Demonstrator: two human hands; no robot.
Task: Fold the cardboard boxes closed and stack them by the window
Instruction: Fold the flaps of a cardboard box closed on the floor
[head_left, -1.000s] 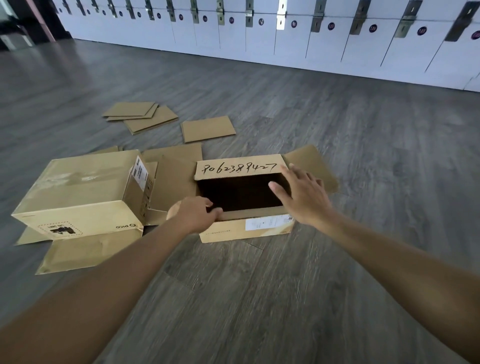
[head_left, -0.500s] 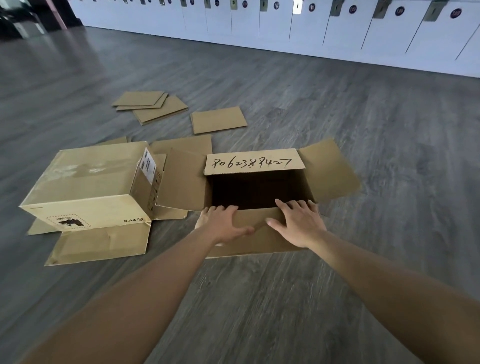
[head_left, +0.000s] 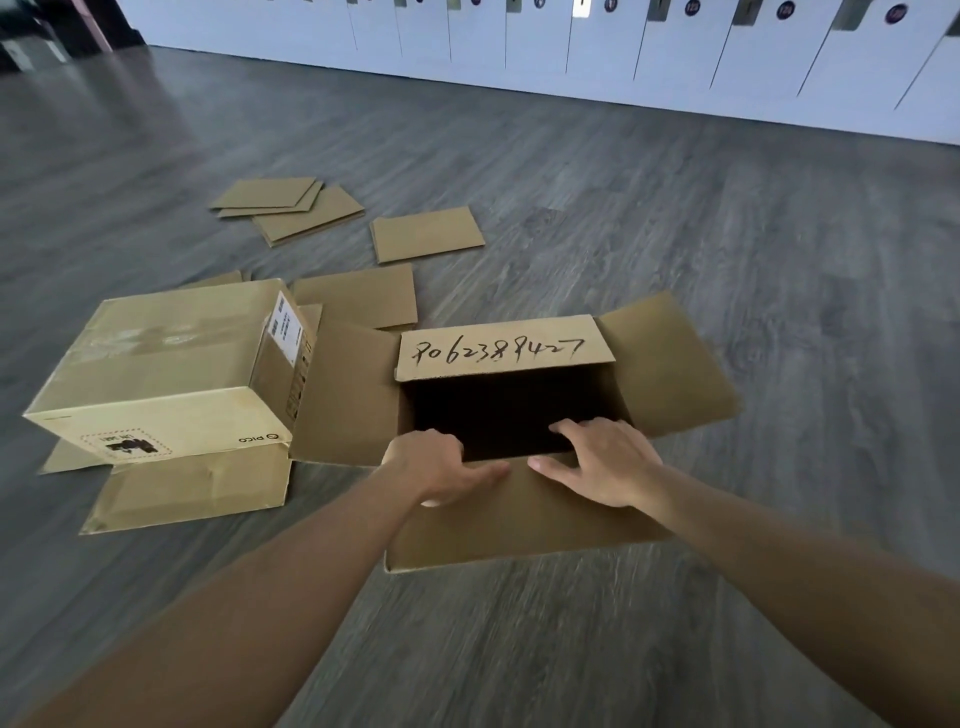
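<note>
An open cardboard box sits on the floor in front of me, its dark inside showing. Its far flap bears a handwritten number and leans over the opening; the left and right flaps are spread outward. The near flap folds out toward me. My left hand grips this near flap's edge at the left, fingers curled inside the box. My right hand lies on the same flap edge at the right, fingers reaching into the opening. A second box stands to the left, its top taped, flaps splayed underneath.
Several flat cardboard sheets lie on the grey wood floor beyond the boxes. A row of white numbered lockers runs along the far wall. No window is in view.
Both hands moved from the box's opening to its near flap, and that flap has swung outward toward me. The side flaps have spread wider. The view has come closer.
</note>
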